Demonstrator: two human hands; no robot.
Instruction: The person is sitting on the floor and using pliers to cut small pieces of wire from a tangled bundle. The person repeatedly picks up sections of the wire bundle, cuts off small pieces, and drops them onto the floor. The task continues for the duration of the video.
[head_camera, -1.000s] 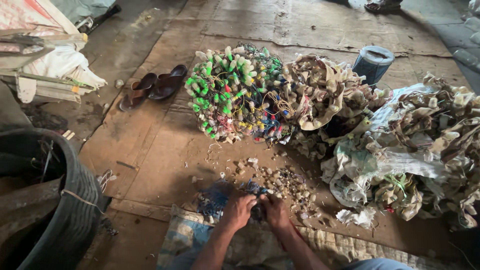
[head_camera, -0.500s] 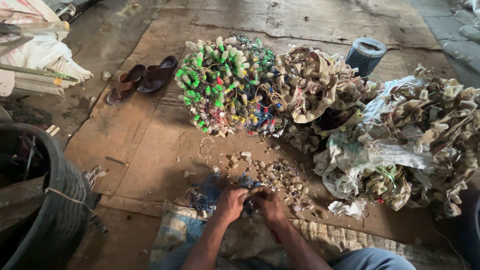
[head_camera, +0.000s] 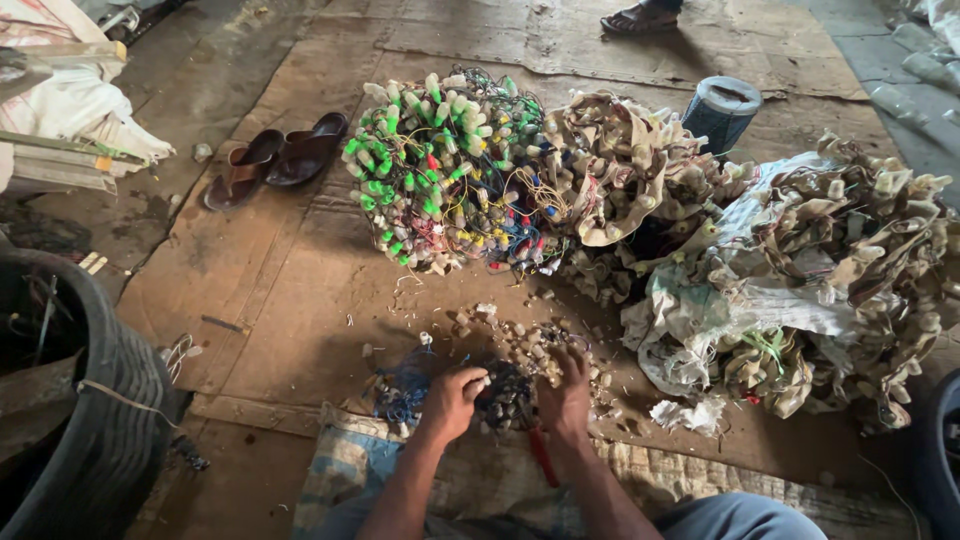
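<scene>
Flattened cardboard sheets (head_camera: 300, 290) cover a dusty floor, seen from above by a person sitting at their near edge. Both hands meet over a small dark heap of wire scraps (head_camera: 508, 392) just in front of the knees: the left hand (head_camera: 452, 398) is curled, fingertips pinching a small pale piece at the heap's edge, and the right hand (head_camera: 566, 392) lies fingers-down on the heap, though whether it grips anything cannot be told. A red-handled tool (head_camera: 543, 455) lies under the right wrist, touching the woven mat (head_camera: 340, 470). Because the pieces are tiny and tangled, a pinched bit could likely slip and scatter among the pale loose bits (head_camera: 520, 340) strewn just beyond, and sharp wire ends could prick fingertips; a forearm shifting could also knock the tool. Farther out sits a big bundle of green and white capped wires (head_camera: 440, 170), touching a tan tangled bundle (head_camera: 620, 170), with a larger tan pile on a pale sack (head_camera: 830, 280) crowding the right side and leaving little room there. A blue cylindrical tin (head_camera: 722, 110) stands behind. Brown sandals (head_camera: 275, 160) lie far left, a black tyre (head_camera: 90, 400) near left, and another person's sandalled foot (head_camera: 640, 17) at the top edge.
</scene>
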